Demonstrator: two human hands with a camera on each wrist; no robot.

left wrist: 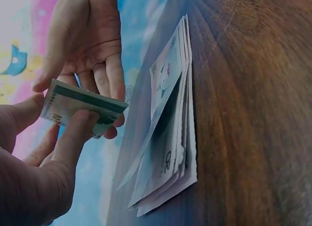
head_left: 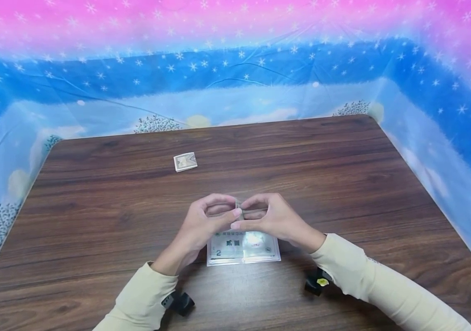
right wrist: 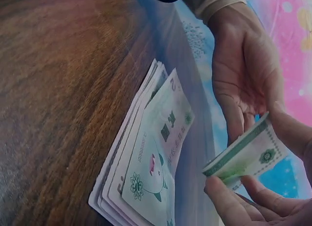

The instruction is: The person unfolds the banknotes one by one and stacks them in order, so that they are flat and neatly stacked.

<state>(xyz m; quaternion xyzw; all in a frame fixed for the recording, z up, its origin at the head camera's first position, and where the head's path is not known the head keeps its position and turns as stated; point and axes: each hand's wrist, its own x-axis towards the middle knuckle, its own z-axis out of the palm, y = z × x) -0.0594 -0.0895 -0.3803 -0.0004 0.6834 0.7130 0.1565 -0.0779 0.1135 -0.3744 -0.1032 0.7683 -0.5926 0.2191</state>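
My left hand (head_left: 202, 220) and right hand (head_left: 278, 220) meet near the middle of the table. Between them they pinch a small folded banknote (left wrist: 83, 104) with green print, held by its edges off the table. In the head view the fingers hide most of it, and the right wrist view shows its green band and rosette. Just below the hands lies a stack of banknotes (head_left: 227, 253), its top note bearing a figure 2. Both wrist views show the stack's layered edges (right wrist: 126, 133), with the top note bent up from those beneath.
Farther back, left of the middle, another folded banknote (head_left: 185, 162) lies on the brown wooden table (head_left: 94, 207). A patterned pink and blue cloth (head_left: 227, 64) hangs behind the table and along its sides. Each wrist carries a small black camera (head_left: 183, 303).
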